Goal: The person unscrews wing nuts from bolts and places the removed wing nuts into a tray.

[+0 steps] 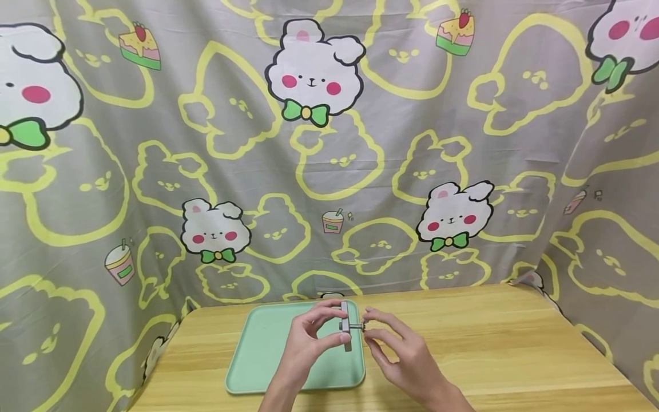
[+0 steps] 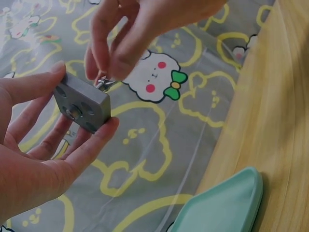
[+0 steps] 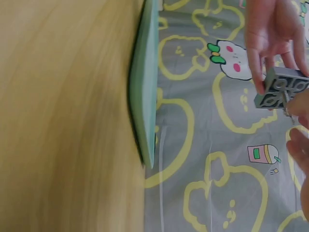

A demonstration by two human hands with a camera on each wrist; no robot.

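My left hand [image 1: 309,337] holds a grey square block [image 1: 346,337] by its edges, between thumb and fingertips, above the tray's right side. In the left wrist view the block [image 2: 83,102] shows round holes near its corners and a bolt end [image 2: 73,112] in its middle hole. A metal bolt shaft [image 1: 356,326] sticks out of the block towards my right hand [image 1: 407,352]. The fingertips of that hand pinch a small shiny metal piece [image 2: 103,84] at the shaft's far end, partly hidden by the fingers. Recesses mark the block's other face [image 3: 280,89] in the right wrist view.
A pale green tray [image 1: 262,349] with a raised rim lies on the wooden table [image 1: 494,343], below and left of the hands. Behind and at both sides hangs a grey curtain [image 1: 319,171] printed with cartoon animals.
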